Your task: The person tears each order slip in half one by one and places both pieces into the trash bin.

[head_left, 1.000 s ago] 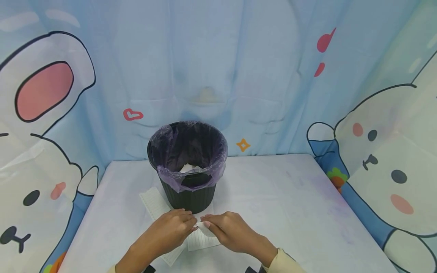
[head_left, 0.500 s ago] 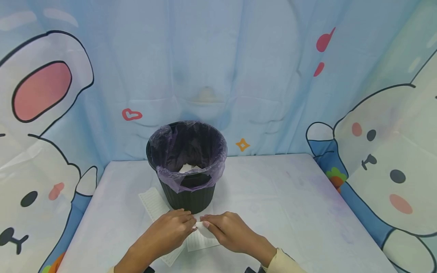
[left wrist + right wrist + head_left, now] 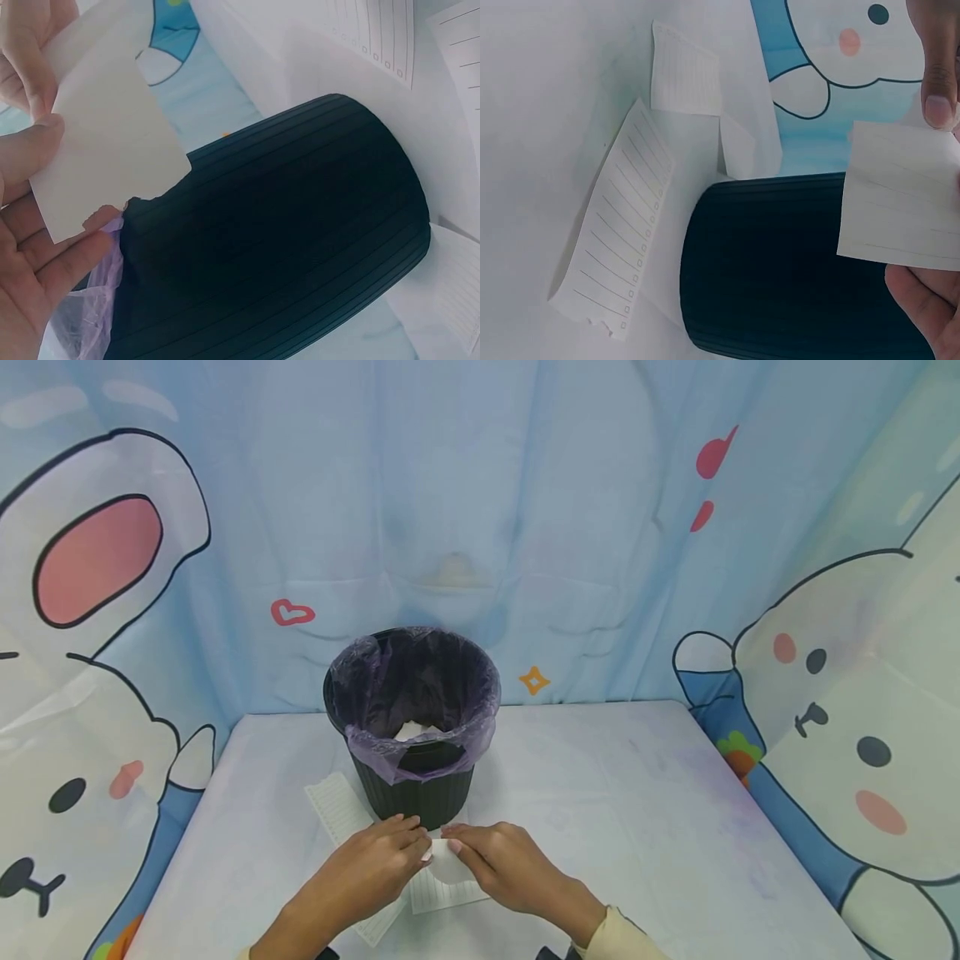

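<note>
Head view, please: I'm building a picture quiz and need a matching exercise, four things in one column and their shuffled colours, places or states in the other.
1. Bin
2. Bag
3. Curtain
4. Paper scrap

A. Pale blue, hanging at the back
B. Held between the left hand and right hand
C. Dark, with ribbed sides
D. Purple, lining the bin

Pairs: 1-C, 2-D, 3-A, 4-B

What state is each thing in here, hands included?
Black ribbed bin: upright on the white table.
Translucent purple plastic bag: lining the bin, folded over its rim.
White paper scraps: inside the bag.
White paper piece: held up, one edge ragged.
Narrow white lined paper strip: on the table, one end ragged.
Left hand: pinching the paper piece.
Right hand: pinching it too.
Blue cartoon-print cloth backdrop: hanging, creased.
</note>
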### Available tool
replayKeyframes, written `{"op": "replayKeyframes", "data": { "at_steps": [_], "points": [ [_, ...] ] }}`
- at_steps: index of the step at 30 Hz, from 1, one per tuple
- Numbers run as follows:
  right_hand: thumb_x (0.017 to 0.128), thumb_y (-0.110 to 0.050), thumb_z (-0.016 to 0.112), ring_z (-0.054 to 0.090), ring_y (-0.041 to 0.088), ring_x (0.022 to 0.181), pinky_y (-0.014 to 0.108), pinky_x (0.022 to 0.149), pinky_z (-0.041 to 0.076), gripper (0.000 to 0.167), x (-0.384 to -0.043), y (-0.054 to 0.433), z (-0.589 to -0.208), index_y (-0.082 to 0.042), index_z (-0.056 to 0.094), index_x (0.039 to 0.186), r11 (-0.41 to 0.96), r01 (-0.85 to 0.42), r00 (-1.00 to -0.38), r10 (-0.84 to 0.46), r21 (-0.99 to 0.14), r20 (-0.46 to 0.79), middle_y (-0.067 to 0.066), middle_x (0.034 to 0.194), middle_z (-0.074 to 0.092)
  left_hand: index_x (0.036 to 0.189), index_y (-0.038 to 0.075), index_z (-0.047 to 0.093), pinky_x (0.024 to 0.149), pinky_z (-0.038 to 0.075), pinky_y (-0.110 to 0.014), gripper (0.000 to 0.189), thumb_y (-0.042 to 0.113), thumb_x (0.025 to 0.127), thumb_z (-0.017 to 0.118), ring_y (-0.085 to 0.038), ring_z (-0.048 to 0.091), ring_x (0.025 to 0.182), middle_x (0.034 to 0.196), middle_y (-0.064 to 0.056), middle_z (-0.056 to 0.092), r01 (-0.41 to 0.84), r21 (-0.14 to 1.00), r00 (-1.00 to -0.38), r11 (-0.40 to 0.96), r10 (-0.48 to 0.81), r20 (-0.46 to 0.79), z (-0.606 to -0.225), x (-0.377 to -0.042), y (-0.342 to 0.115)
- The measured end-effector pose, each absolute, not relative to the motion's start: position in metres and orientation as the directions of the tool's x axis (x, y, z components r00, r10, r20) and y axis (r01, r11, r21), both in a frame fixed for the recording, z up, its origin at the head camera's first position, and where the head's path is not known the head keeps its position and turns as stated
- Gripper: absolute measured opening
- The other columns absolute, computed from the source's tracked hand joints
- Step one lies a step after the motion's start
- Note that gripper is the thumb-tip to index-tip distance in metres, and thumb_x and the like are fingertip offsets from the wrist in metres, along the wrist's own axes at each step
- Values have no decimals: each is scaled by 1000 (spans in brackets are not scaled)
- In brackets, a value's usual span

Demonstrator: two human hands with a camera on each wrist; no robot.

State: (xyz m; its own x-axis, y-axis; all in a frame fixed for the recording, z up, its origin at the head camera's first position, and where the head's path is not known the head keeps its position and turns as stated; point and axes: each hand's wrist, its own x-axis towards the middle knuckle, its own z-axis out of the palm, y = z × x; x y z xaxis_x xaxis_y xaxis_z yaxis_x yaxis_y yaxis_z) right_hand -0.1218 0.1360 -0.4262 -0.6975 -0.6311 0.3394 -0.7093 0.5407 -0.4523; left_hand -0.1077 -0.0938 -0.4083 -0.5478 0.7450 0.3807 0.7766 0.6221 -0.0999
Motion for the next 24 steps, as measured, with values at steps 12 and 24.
{"op": "replayKeyframes", "data": {
  "at_steps": [12, 24],
  "points": [
    [107, -23, 51, 70, 19, 110, 35, 88, 61, 32, -123, 139, -427, -3, 73, 119, 558, -696, -712, -620, -453, 330, 6, 119, 73, 106, 9, 77, 101, 55, -34, 22, 20, 88, 78, -20, 71, 112, 109, -2, 77, 783, -55, -564, 620, 745, 356, -405, -105, -93],
    [107, -22, 51, 71, 20, 110, 36, 88, 61, 32, -124, 141, -423, -2, 73, 119, 560, -697, -713, -613, -448, 341, 8, 119, 72, 108, 9, 75, 101, 54, -33, 24, 20, 87, 79, -19, 70, 112, 110, -2, 76, 786, -109, -535, 609, 757, 376, -404, -103, -93]
  ]
}}
